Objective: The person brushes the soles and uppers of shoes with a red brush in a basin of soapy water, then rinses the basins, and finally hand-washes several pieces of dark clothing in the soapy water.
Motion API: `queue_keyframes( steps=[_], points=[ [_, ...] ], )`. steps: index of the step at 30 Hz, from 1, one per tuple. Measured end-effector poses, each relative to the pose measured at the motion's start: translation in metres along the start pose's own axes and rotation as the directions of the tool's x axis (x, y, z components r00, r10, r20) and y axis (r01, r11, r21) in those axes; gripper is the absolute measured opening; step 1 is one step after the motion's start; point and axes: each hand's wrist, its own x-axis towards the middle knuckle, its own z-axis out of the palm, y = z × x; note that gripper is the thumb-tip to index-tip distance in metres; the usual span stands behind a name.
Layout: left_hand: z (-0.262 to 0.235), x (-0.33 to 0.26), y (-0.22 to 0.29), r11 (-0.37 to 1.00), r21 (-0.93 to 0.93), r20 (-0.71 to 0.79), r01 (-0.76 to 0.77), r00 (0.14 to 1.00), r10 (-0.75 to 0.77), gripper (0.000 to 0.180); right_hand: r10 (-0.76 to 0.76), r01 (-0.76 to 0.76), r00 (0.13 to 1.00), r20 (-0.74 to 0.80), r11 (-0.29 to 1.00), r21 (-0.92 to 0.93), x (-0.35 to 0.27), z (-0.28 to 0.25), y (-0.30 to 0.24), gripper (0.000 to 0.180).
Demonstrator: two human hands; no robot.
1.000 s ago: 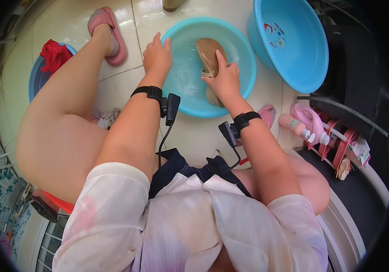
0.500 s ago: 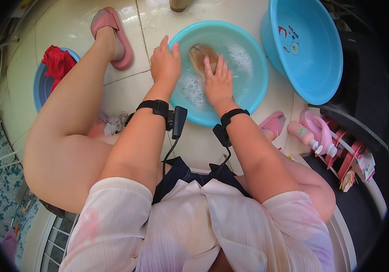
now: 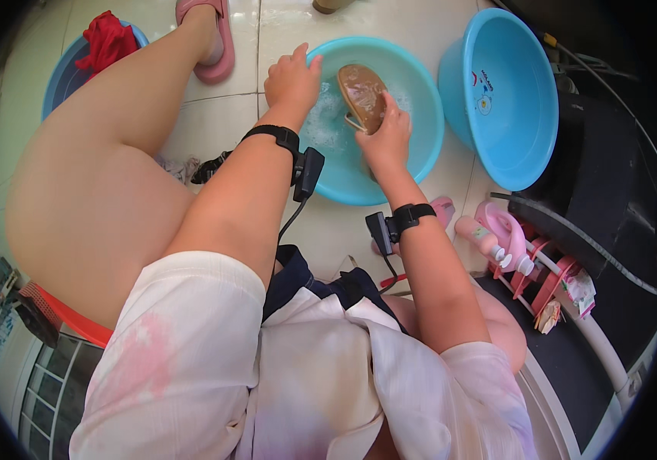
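Observation:
In the turquoise basin [image 3: 436, 138] of soapy water, my right hand [image 3: 390, 136] grips a brown sandal [image 3: 361, 88] by its right edge. The wet, shiny side of the sandal faces up, tilted, and a light strap shows at its lower left. Which face of the sandal this is, I cannot tell for sure. My left hand [image 3: 292, 83] is closed on the basin's left rim, thumb near the edge and fingers on the outer side. Water and foam hide the bottom of the basin.
A blue basin [image 3: 516, 115] leans at the right. Pink bottles [image 3: 480, 238] and a pink rack [image 3: 555, 280] stand below it. At the upper left, a blue tub [image 3: 64, 80] holds red cloth [image 3: 106, 42]. Dark and pale cloths [image 3: 210, 169] lie beside my left forearm.
My right hand, earlier spread flat over the sandal in the water, now grips its edge and has lifted and tilted it. My left hand stays on the rim. The view has shifted.

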Motion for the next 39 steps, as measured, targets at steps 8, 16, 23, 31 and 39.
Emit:
queue_keyframes(
  steps=[8,16,23,31,39],
  points=[
    [0.004,0.001,-0.007,1.000,0.000,0.002,0.028,1.000,-0.028,0.046,-0.023,0.072,0.957,-0.289,0.985,0.159,-0.029,-0.059,-0.017,0.088],
    [0.002,-0.001,-0.003,1.000,-0.005,-0.011,0.023,1.000,-0.023,0.046,-0.100,0.143,0.957,-0.273,0.979,0.143,-0.020,-0.036,0.002,0.094],
    [-0.002,0.000,0.000,1.000,-0.004,0.015,0.009,1.000,-0.009,0.046,-0.160,0.144,0.985,-0.059,0.966,-0.212,-0.003,0.013,0.015,0.094],
    [-0.004,-0.002,0.000,1.000,-0.024,-0.025,-0.014,1.000,0.014,0.046,-0.220,0.246,0.969,0.112,0.900,-0.359,0.006,0.039,0.017,0.090],
    [-0.006,-0.002,0.002,1.000,-0.006,-0.022,-0.024,0.999,0.024,0.045,-0.047,0.146,0.966,0.253,0.909,-0.390,0.013,0.043,0.016,0.087]
  ],
)
